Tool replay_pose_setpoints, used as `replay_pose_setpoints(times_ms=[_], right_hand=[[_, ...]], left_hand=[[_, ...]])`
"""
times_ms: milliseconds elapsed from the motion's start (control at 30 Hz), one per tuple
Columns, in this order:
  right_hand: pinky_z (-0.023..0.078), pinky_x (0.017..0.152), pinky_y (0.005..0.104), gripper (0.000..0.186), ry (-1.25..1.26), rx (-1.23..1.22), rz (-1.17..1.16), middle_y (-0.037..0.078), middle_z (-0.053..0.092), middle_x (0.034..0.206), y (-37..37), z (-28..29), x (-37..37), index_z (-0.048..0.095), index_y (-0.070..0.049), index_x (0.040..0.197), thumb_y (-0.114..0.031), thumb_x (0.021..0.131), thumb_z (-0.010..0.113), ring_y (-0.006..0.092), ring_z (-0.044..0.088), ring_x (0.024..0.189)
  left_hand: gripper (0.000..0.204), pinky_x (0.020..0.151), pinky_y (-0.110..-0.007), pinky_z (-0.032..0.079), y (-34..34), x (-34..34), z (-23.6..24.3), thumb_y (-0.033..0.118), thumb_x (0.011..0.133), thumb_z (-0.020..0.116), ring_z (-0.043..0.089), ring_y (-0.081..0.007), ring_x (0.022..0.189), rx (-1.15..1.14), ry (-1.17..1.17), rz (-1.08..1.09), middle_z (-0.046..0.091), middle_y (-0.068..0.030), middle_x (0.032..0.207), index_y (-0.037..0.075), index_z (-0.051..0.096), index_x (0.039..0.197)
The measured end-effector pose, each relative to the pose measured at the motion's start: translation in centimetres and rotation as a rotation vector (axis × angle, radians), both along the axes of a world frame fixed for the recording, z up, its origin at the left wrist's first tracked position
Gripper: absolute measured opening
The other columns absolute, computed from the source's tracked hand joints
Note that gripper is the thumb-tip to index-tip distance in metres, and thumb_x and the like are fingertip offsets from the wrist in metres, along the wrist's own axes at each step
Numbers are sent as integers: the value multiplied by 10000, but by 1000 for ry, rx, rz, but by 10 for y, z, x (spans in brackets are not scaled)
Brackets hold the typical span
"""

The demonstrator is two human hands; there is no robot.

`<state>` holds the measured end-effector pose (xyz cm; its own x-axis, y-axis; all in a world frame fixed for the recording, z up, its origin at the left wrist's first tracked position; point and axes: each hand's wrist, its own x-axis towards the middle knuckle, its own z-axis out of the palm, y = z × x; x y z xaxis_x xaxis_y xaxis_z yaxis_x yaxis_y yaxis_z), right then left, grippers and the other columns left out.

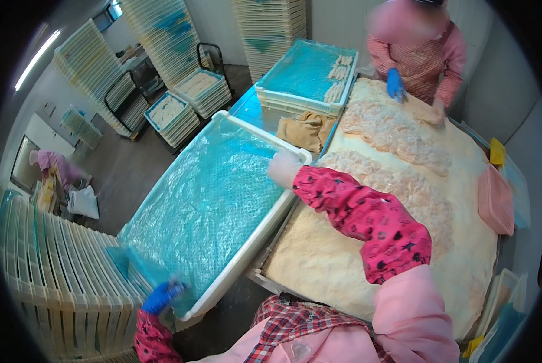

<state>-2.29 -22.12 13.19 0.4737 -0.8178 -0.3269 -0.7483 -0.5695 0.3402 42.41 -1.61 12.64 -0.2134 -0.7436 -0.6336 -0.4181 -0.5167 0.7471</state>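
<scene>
A white-rimmed tray (253, 246) lined with a wrinkled blue plastic sheet (198, 187) lies in front of me, angled to the left. My left hand (164, 294), in a blue glove, is at its near left corner, its fingers blurred over the sheet. My right hand (283, 168), in a pale glove, is closed at the far right corner; what its fingertips hold is hidden. Beside the tray, right of it, a broad powdered work surface (368, 254) carries long piles of pale pink pieces (392, 139).
A co-worker (422, 66) works at the far side. Stacked trays (301, 69) and brown cloth (307, 130) sit beyond my tray. Tray stacks (59, 278) rise at left; trolleys (204, 57) stand behind. A person (62, 169) bends near a white sack (83, 201). A pink basket (495, 199) is at right.
</scene>
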Motion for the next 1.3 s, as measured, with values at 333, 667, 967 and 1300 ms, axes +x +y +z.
replay_pose_setpoints(times_ms=[333,667,967,1300], right_hand=[[517,748,396,503,-273,95,-425,83,665,970,1,-22,-29,677,-84,1002,-530,790,577,254,644,905],[504,779,421,607,-215,95,-425,111,563,1191,-5,-43,-3,635,-81,1117,-578,777,568,284,501,1135],[455,865,412,356,-1100,-410,2,149,572,1119,93,-8,-62,621,-67,1037,-280,757,668,285,551,1045],[490,688,330,201,-1239,-900,-1707,112,650,868,499,-107,-250,617,-14,960,-184,864,570,233,628,766]], left_hand=[[515,658,-342,479,-128,41,-40,405,893,533,570,-184,784,-187,-247,-163,607,-70,934,3,509,1216],[526,898,-417,417,-257,135,-108,474,847,491,525,-311,1096,-63,-1399,-580,539,-191,1208,75,540,1185],[621,980,-415,384,-242,-144,-11,227,820,634,452,-357,1189,-1208,-622,-706,436,-182,1335,97,365,1365],[546,927,-416,420,-102,-311,-2,149,774,675,526,-343,1088,-1107,-123,-1120,539,-167,1211,92,483,1282]])
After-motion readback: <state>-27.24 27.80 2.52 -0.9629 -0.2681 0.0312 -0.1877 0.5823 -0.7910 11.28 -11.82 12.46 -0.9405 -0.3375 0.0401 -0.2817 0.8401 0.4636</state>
